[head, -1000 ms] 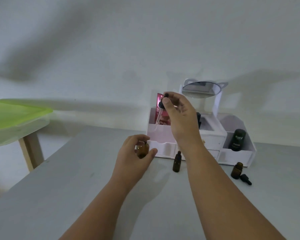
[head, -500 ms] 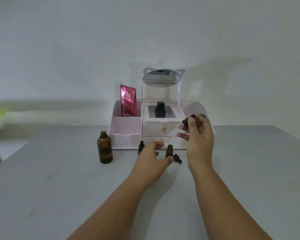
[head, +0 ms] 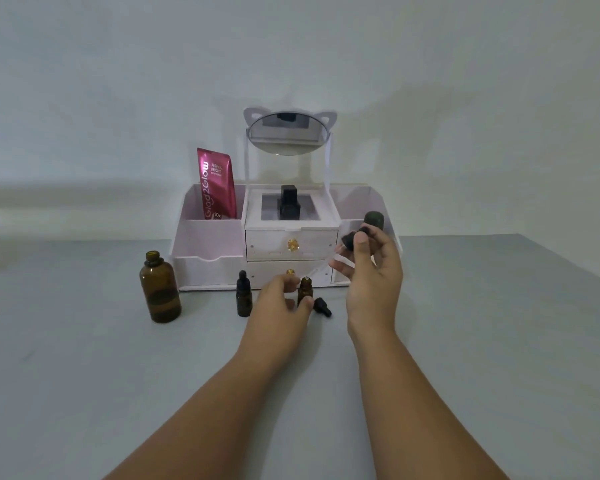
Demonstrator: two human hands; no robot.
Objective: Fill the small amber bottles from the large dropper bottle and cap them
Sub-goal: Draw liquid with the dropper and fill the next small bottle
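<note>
Head view: left hand (head: 281,299) grips the open small amber bottle (head: 305,291) just in front of the organizer (head: 205,244). Right hand (head: 371,271) pinches the dropper (head: 352,239) at its bulb, with the tip slanting toward the bottle's mouth. Large dropper bottle (head: 160,289) stands uncapped off the organizer's left front. Seat the tip inside the neck, then squeeze slowly.

One head-worn camera looks forward and down across the table (head: 84,375).
</note>
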